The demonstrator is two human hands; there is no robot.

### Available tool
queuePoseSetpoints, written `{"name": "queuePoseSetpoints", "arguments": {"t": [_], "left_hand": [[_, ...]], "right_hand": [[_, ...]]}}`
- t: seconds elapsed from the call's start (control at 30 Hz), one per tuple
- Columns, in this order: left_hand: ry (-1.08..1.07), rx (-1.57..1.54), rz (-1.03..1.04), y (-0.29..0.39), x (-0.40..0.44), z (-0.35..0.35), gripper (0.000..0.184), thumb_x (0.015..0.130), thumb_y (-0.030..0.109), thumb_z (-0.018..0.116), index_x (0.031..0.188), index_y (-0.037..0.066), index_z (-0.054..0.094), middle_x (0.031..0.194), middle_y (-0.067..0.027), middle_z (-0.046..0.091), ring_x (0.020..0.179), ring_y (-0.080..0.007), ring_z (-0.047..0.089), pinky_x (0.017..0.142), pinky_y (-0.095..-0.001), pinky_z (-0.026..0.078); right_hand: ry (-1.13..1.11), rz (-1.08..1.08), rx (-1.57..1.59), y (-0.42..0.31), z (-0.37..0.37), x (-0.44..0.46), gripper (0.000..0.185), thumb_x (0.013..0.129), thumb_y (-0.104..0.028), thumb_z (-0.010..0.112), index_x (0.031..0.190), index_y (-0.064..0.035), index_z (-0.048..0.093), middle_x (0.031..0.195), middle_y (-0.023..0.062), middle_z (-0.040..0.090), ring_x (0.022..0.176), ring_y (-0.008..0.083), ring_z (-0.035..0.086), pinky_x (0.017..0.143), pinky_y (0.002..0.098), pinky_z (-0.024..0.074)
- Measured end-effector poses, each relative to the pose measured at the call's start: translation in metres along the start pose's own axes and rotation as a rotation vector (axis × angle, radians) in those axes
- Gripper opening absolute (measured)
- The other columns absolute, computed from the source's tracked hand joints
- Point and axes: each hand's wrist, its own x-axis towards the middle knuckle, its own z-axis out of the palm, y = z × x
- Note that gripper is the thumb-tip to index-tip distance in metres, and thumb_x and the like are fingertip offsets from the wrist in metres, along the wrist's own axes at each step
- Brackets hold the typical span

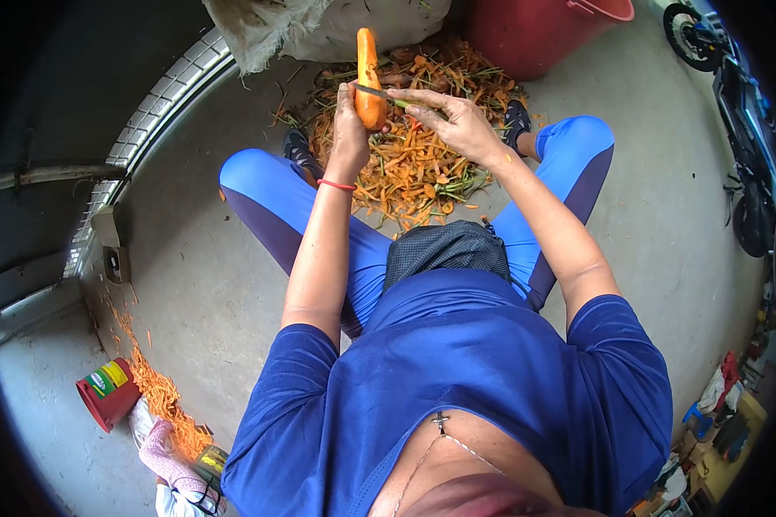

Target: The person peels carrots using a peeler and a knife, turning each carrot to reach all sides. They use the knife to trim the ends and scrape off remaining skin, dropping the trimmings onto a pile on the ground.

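At 12 o'clock, a left hand (350,131) grips a carrot (367,71) above scattered peelings (418,177) while the right hand (462,126) clasps a knife (373,91), its blade against the carrot; bare floor (664,207) opens toward 3 and 9 o'clock, a sack (329,36) and a tub (522,43) hem the peelings toward 12 and 1, both cropped, and the knife's grip is partly hidden

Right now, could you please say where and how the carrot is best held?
Take the carrot by its thick near end, probably from the person's left: it narrows toward the far end, and the knife crosses it from the right.
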Motion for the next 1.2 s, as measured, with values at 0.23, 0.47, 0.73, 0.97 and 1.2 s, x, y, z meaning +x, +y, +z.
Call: {"name": "queuePoseSetpoints", "arguments": {"t": [0.23, 0.47, 0.73, 0.97, 1.2], "left_hand": [[-0.086, 0.043, -0.003, 0.0, -0.007, -0.001, 0.04, 0.101, 0.039, 0.025, 0.111, 0.008, 0.048, 0.088, -0.0089, 0.06, 0.067, -0.0138, 0.054, 0.047, -0.023, 0.042], [-0.027, 0.189, 0.034, 0.003, -0.005, -0.004, 0.036, 0.1, 0.035, 0.027, 0.109, 0.008, 0.049, 0.087, -0.0078, 0.06, 0.066, -0.0127, 0.055, 0.046, -0.0233, 0.042], [-0.085, 0.031, -0.053, 0.0, -0.009, -0.002, 0.037, 0.101, 0.038, 0.027, 0.111, 0.008, 0.045, 0.087, -0.0104, 0.06, 0.066, -0.0136, 0.053, 0.045, -0.023, 0.041], [-0.082, 0.052, -0.047, 0.003, -0.001, 0.001, 0.039, 0.101, 0.038, 0.024, 0.113, 0.007, 0.045, 0.09, -0.01, 0.06, 0.068, -0.0138, 0.053, 0.048, -0.0246, 0.043], [-0.092, 0.184, -0.065, 0.001, -0.011, 0.011, 0.04, 0.101, 0.036, 0.024, 0.113, 0.005, 0.047, 0.086, -0.0073, 0.059, 0.068, -0.0119, 0.054, 0.049, -0.0238, 0.045]], "right_hand": [[0.051, 0.003, -0.195, 0.011, -0.01, 0.008, 0.03, 0.091, -0.039, 0.054, 0.118, -0.0288, 0.062, 0.11, 0.0001, 0.066, 0.097, 0.0198, 0.064, 0.082, 0.0316, 0.051], [-0.073, 0.039, -0.131, -0.005, -0.009, -0.002, 0.028, 0.091, -0.023, 0.058, 0.117, -0.0189, 0.064, 0.111, 0.0005, 0.067, 0.101, 0.0149, 0.063, 0.088, 0.0292, 0.0484], [0.129, -0.139, 0.192, 0.019, -0.007, 0.013, 0.03, 0.094, -0.035, 0.052, 0.12, -0.023, 0.061, 0.106, -0.0041, 0.068, 0.093, 0.0143, 0.065, 0.077, 0.0294, 0.0513], [0.178, 0.221, 0.206, 0.042, -0.01, 0.016, 0.034, 0.095, -0.035, 0.051, 0.126, -0.0237, 0.056, 0.126, 0.0027, 0.057, 0.109, 0.0173, 0.058, 0.092, 0.0307, 0.0458], [0.185, -0.002, -0.246, 0.023, 0.02, 0.014, 0.036, 0.094, -0.043, 0.047, 0.126, -0.0279, 0.055, 0.12, 0.0011, 0.062, 0.105, 0.0216, 0.062, 0.086, 0.0335, 0.0508]]}}
